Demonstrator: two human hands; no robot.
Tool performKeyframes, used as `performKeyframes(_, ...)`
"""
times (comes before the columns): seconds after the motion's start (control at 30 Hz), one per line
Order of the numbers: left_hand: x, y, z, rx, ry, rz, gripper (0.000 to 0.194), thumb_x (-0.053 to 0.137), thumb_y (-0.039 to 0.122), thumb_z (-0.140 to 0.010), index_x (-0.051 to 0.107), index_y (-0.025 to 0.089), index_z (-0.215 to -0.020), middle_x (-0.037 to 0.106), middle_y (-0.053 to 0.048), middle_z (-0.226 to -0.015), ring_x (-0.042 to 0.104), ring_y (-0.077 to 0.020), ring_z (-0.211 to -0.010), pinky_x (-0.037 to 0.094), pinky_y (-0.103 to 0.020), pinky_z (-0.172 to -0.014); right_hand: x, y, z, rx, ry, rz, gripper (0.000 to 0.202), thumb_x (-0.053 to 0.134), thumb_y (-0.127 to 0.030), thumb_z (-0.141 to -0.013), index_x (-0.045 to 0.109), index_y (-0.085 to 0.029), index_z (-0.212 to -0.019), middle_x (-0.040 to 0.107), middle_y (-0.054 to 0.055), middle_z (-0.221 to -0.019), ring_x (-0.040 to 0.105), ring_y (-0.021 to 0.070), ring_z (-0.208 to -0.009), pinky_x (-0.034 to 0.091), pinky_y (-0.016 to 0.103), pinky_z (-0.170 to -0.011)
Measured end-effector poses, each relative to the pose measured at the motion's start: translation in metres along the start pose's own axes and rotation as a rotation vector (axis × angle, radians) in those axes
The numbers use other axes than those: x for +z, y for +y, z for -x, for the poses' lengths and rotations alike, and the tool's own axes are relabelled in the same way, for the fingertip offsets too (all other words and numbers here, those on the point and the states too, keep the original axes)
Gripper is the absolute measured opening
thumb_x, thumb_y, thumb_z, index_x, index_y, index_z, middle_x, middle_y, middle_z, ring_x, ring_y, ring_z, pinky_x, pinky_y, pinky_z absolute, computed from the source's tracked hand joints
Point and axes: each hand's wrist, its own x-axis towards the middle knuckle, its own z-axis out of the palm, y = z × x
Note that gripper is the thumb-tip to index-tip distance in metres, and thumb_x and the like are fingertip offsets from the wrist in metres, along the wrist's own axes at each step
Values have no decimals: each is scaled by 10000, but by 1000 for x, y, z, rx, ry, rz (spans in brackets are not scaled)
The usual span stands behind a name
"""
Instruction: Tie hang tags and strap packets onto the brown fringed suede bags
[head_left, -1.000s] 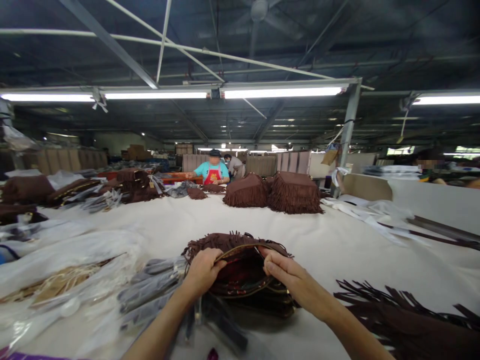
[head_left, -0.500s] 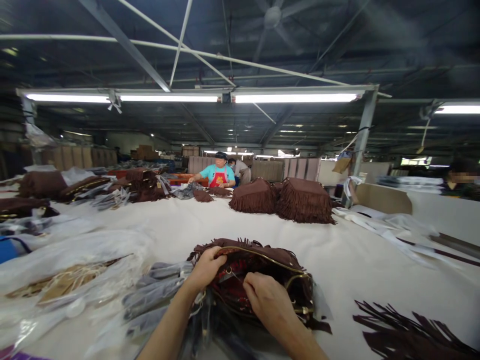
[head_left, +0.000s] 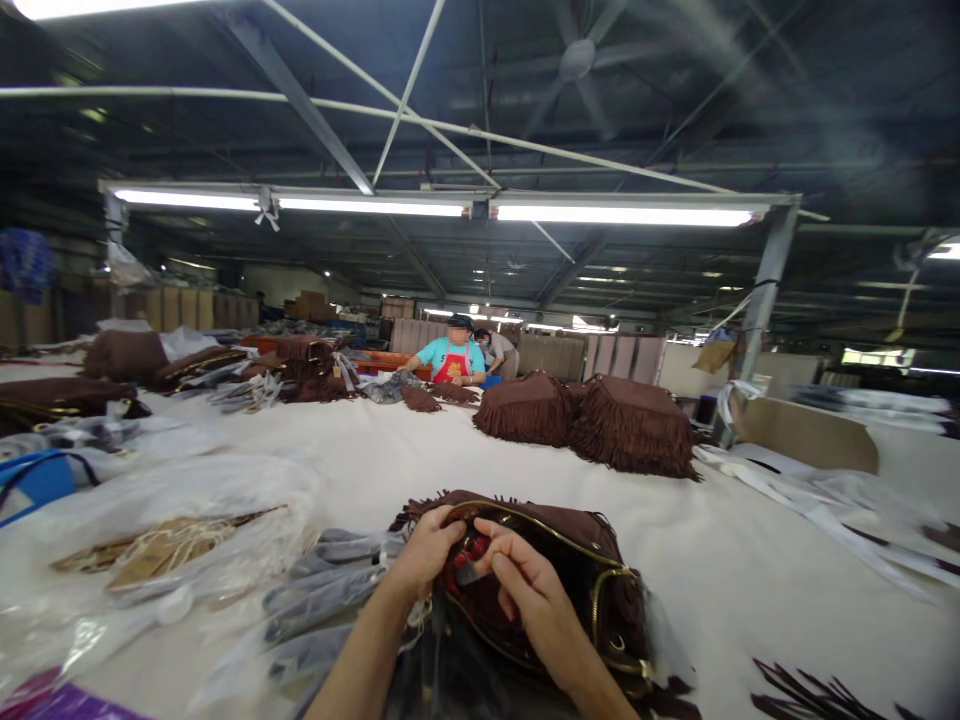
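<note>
A dark brown fringed handbag (head_left: 551, 513) lies in front of me with its gold zipper (head_left: 598, 600) undone and its mouth gaping. My left hand (head_left: 421, 556) is closed on the bag's rim at the left end, thumb on top. Inside the opening, close to the left hand, my right hand (head_left: 534, 592) pinches with thumb and index finger. A small greyish sliver shows at those fingertips, too small to name. Red patterned lining (head_left: 474, 548) is visible beside them. The bag's depth is dark.
Grey wrapped straps (head_left: 322, 590) and clear plastic with brown paper tags (head_left: 161, 550) lie left. Brown fringed bags (head_left: 634, 425) are stacked across the white table (head_left: 390, 445). Loose fringe (head_left: 817, 690) lies at right. A person in a red apron (head_left: 454, 365) works beyond.
My right hand has moved up within the bag, closer to my left hand, and its fingers now form a pinch. My left hand keeps its hold. The view has shifted slightly left.
</note>
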Motion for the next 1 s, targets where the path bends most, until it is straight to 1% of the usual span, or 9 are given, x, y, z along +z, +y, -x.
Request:
performKeyframes(0.03, 0, 0, 0, -2, 0, 5, 380, 660, 324, -681, 678, 139, -1013, 734, -66, -967, 662, -212, -844, 512, -315, -767, -2, -1, 0, -4, 6, 23, 366, 478, -517, -917, 605, -191, -807, 638, 45, -954, 425, 109, -510, 349, 249, -498)
performKeyframes(0.1, 1, 0, 0, -4, -3, 17, 389, 668, 337, -687, 679, 149, -1027, 735, -65, -987, 666, -220, -878, 514, -323, -791, -7, 0, 2, -15, 26, 150, 323, 477, -467, -915, 615, -197, -804, 609, 11, -752, 482, 152, -573, 374, 263, -551)
performKeyframes(0.17, 2, 1, 0, -7, -9, 26, 393, 665, 345, -691, 675, 150, -1032, 738, -67, -983, 668, -226, -895, 517, -334, -811, -11, 7, 4, -29, 44, 318, 282, 463, -399, -908, 597, -203, -755, 572, -2, -668, 531, 189, -651, 390, 283, -614)
performKeyframes(0.33, 3, 0, 1, 4, -15, -1, 371, 615, 305, -704, 664, 149, -1037, 733, -63, -995, 660, -223, -905, 507, -339, -836, -7, 21, 6, -42, 52, 686, 234, 420, -228, -903, 565, -209, -720, 630, 32, -738, 608, 217, -738, 391, 302, -691)
performKeyframes(0.5, 2, -4, 1, 57, -6, -97, 293, 563, 246, -725, 660, 149, -984, 710, -46, -973, 621, -210, -901, 481, -315, -818, 2, 10, -6, 12, 57, 942, 229, 439, -90, -868, 597, -202, -745, 683, 69, -806, 640, 246, -802, 381, 305, -684)
performKeyframes(0.6, 2, -6, 2, 96, 8, -177, 198, 563, 212, -729, 647, 152, -898, 669, -14, -854, 584, -189, -838, 451, -292, -788, 3, 8, -12, -53, 56, 871, 247, 412, -110, -891, 582, -202, -737, 674, 67, -781, 638, 235, -762, 386, 303, -665)
performKeyframes(0.7, 3, -6, 3, 123, 16, -233, 123, 559, 193, -730, 612, 165, -838, 606, 21, -766, 547, -166, -778, 429, -271, -756, 4, 18, -14, -124, 72, 669, 167, 431, -169, -889, 556, -207, -784, 648, 40, -734, 623, 212, -690, 402, 287, -630)
performKeyframes(0.8, 4, -5, 5, 137, 18, -271, 101, 549, 206, -736, 587, 168, -822, 568, 29, -741, 527, -159, -757, 417, -262, -734, 5, 28, -13, -130, 89, 475, 89, 464, -231, -877, 549, -215, -854, 633, 11, -717, 615, 197, -646, 420, 264, -583)
performKeyframes(1.0, 7, -4, 8, 154, 50, -359, 117, 518, 212, -697, 566, 170, -795, 557, 20, -738, 513, -165, -749, 397, -259, -704, 9, 27, -13, -149, 93, 406, 222, 456, -359, -919, 606, -214, -843, 646, 9, -722, 608, 194, -652, 441, 268, -630)
